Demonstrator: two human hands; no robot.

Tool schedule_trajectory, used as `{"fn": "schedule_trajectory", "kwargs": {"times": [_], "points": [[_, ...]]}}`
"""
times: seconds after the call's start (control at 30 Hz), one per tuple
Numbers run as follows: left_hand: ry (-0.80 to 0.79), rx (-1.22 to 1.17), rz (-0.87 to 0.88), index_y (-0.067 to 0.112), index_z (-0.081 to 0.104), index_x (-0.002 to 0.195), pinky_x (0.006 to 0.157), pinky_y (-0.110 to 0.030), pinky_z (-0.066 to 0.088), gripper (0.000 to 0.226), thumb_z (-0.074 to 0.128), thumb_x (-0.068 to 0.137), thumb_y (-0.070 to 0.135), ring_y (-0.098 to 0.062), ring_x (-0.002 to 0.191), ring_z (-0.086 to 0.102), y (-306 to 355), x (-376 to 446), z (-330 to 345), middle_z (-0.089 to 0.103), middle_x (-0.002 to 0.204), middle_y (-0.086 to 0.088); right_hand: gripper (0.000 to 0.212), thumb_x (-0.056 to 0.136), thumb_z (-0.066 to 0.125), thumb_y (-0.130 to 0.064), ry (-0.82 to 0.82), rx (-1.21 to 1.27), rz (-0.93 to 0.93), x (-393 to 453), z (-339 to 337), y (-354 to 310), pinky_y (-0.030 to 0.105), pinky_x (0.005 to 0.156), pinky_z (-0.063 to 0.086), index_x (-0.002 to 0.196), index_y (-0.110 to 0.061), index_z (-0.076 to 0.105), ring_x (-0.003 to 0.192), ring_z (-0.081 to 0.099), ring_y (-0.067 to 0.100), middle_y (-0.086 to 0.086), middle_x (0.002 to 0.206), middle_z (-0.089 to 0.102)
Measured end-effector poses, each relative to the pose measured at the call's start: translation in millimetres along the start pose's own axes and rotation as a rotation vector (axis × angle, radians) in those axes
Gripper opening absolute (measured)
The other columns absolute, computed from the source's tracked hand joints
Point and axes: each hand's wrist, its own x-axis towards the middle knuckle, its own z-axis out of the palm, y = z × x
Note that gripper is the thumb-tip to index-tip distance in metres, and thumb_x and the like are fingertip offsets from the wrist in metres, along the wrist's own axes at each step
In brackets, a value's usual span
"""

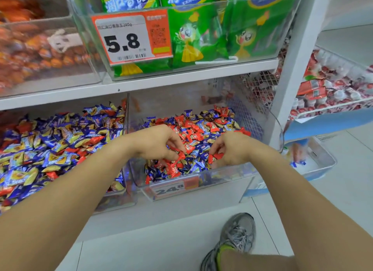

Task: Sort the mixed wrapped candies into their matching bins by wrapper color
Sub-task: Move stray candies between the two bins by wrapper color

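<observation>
Two clear bins sitting on the lower shelf | left bin (60, 149) mostly blue | left hand (159, 143) pinching a red candy (179, 156) over the mixed right bin (197, 190) | right hand (232, 149) pinching another red candy (214, 157), both lying just under the fingertips | store aisle, tiled floor.

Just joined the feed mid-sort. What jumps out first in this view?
Both hands meet over the right-hand bin, a heap of mixed red and blue candies: the left hand pinches a red candy, and the right hand pinches another red candy. To the left lies a fuller bin of mostly blue candies. Above, a big orange price tag reads 5.8.
</observation>
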Motion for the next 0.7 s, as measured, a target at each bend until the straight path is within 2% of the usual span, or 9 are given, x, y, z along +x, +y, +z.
{"fn": "schedule_trajectory", "kwargs": {"times": [0.1, 0.17, 0.27, 0.33, 0.43, 0.5, 0.57, 0.63, 0.7], "points": [[0.028, 0.028, -0.045, 0.024, 0.071, 0.102, 0.081, -0.037, 0.060, 0.019, 0.068, 0.089, 0.010, -0.006, 0.090, 0.067, -3, 1, 2, 0.066, 0.112, 0.003, 0.016, 0.079, 0.082, -0.011, 0.037, 0.174, -0.013, -2, -3, 8, 0.032, 0.070, 0.061, 0.093, -0.015, 0.075, 0.075, 0.073, 0.019, 0.010, 0.089, 0.075], [0.061, -0.033, -0.086, 0.025, 0.069, 0.100, 0.082, -0.040, 0.059, 0.019, 0.062, 0.093, 0.008, -0.018, 0.089, 0.069, -5, 4, 4, 0.069, 0.105, -0.001, 0.014, 0.082, 0.078, -0.003, 0.089, 0.330, -0.028, -6, -8, 14, 0.031, 0.065, 0.062, 0.094, -0.010, 0.075, 0.067, 0.072, 0.019, 0.013, 0.084, 0.075], [0.088, -0.302, -0.161, 0.016, 0.066, 0.104, 0.070, -0.032, 0.060, 0.022, 0.053, 0.096, -0.001, -0.022, 0.085, 0.066, -2, 7, 8, 0.066, 0.099, -0.009, 0.014, 0.086, 0.073, 0.002, 0.241, 0.515, -0.059, -12, -15, 20, 0.025, 0.063, 0.060, 0.097, -0.006, 0.073, 0.065, 0.070, 0.020, 0.012, 0.085, 0.070], [0.065, -0.407, -0.197, 0.010, 0.062, 0.115, 0.072, -0.034, 0.061, 0.027, 0.052, 0.095, -0.006, -0.021, 0.084, 0.064, -2, 11, 7, 0.056, 0.094, -0.013, 0.015, 0.088, 0.071, 0.000, 0.337, 0.451, -0.076, -8, -15, 23, 0.022, 0.066, 0.058, 0.096, -0.012, 0.074, 0.071, 0.070, 0.017, 0.007, 0.091, 0.070], [0.044, -0.179, -0.218, 0.019, 0.064, 0.111, 0.079, -0.039, 0.059, 0.038, 0.046, 0.091, -0.008, -0.017, 0.065, 0.061, -1, 16, 4, 0.050, 0.080, -0.006, 0.022, 0.091, 0.065, -0.001, 0.334, 0.281, -0.104, -1, -11, 18, 0.019, 0.068, 0.050, 0.090, -0.023, 0.072, 0.074, 0.066, -0.003, -0.008, 0.092, 0.070], [0.001, 0.046, -0.213, 0.023, 0.065, 0.107, 0.068, -0.032, 0.054, 0.037, 0.044, 0.090, -0.003, -0.016, 0.063, 0.060, 7, 16, 4, 0.054, 0.076, -0.001, 0.022, 0.092, 0.063, -0.002, 0.267, 0.182, -0.116, 2, -7, 11, 0.016, 0.066, 0.044, 0.093, -0.022, 0.072, 0.064, 0.059, -0.010, -0.014, 0.082, 0.066], [-0.060, 0.179, -0.205, 0.019, 0.061, 0.115, 0.060, -0.024, 0.048, 0.023, 0.055, 0.093, 0.012, -0.013, 0.068, 0.057, 13, 14, 7, 0.057, 0.080, 0.004, 0.011, 0.092, 0.067, -0.013, 0.209, 0.119, -0.100, 2, -3, 6, 0.021, 0.072, 0.048, 0.099, -0.019, 0.073, 0.065, 0.057, -0.006, -0.013, 0.078, 0.065], [-0.130, 0.279, -0.212, 0.019, 0.054, 0.119, 0.072, -0.028, 0.052, 0.041, 0.072, 0.086, 0.034, -0.015, 0.085, 0.060, 12, 14, 12, 0.059, 0.097, 0.005, 0.024, 0.082, 0.080, -0.030, 0.142, 0.066, -0.072, 3, 2, 0, 0.027, 0.078, 0.052, 0.101, -0.019, 0.073, 0.075, 0.061, 0.004, -0.009, 0.086, 0.067], [-0.134, 0.330, -0.198, 0.021, 0.051, 0.122, 0.083, -0.030, 0.050, 0.059, 0.080, 0.075, 0.043, -0.018, 0.098, 0.057, 7, 16, 20, 0.055, 0.107, 0.005, 0.039, 0.074, 0.086, -0.035, 0.067, -0.066, -0.053, 7, 6, -4, 0.026, 0.075, 0.046, 0.106, -0.019, 0.071, 0.088, 0.062, 0.013, -0.006, 0.097, 0.066]]}}
